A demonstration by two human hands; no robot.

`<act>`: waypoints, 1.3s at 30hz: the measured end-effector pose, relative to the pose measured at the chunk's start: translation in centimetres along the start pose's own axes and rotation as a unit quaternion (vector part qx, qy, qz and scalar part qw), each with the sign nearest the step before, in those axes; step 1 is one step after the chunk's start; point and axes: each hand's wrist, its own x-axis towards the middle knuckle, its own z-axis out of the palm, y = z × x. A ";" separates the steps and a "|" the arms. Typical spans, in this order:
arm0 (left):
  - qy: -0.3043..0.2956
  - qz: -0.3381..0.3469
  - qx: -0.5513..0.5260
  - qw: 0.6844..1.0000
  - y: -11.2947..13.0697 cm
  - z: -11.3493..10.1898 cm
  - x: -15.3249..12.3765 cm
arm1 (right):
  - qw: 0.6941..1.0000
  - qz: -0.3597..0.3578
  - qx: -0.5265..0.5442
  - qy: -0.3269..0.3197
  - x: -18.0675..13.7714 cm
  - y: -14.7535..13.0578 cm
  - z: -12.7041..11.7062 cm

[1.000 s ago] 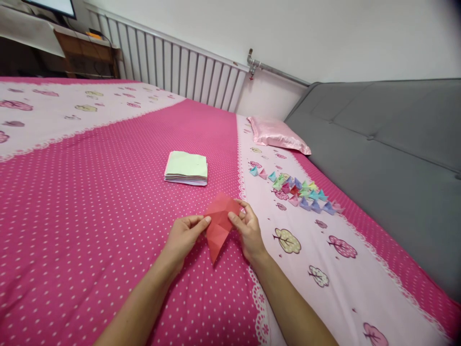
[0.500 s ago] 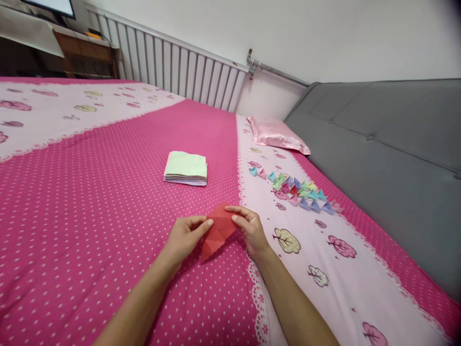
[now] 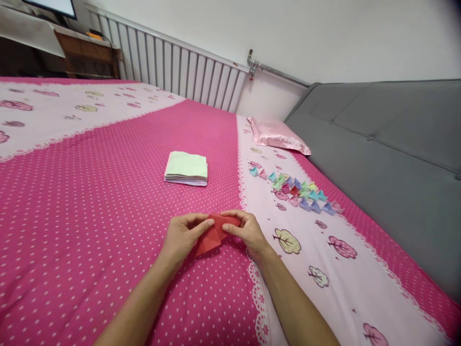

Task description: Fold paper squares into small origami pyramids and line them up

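Red origami paper [image 3: 209, 240], on the near side of the stack of square sheets [image 3: 186, 166], is pinched by the left hand [image 3: 183, 235] and right hand [image 3: 250, 233], thumbs and fingers nearly closed on it; its tip, hanging longer a moment ago, is now shortened, which suggests a fold being worked. Right of the stack, small paper boats [image 3: 294, 191] are spread on the bedspread [image 3: 108, 216], a satin pillow [image 3: 277, 132] is set farther back, and the held edges are partly hidden by fingers.
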 end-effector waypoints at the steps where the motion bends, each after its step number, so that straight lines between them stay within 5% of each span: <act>1: 0.005 -0.001 -0.003 1.000 0.0 0.0 0.0 | 1.000 0.000 -0.005 0.002 0.0 0.0 0.0; 15: 0.037 0.019 -0.019 0.999 -0.4 -0.1 0.2 | 0.997 -0.045 -0.053 -0.026 0.1 -0.1 0.0; 30: 0.044 -0.008 -0.034 0.998 -0.5 0.0 0.2 | 0.999 -0.013 -0.031 -0.032 -0.1 0.2 0.3; 39: -0.006 -0.059 -0.066 0.996 -0.5 0.0 0.0 | 0.999 -0.014 -0.027 -0.040 -0.1 0.2 0.2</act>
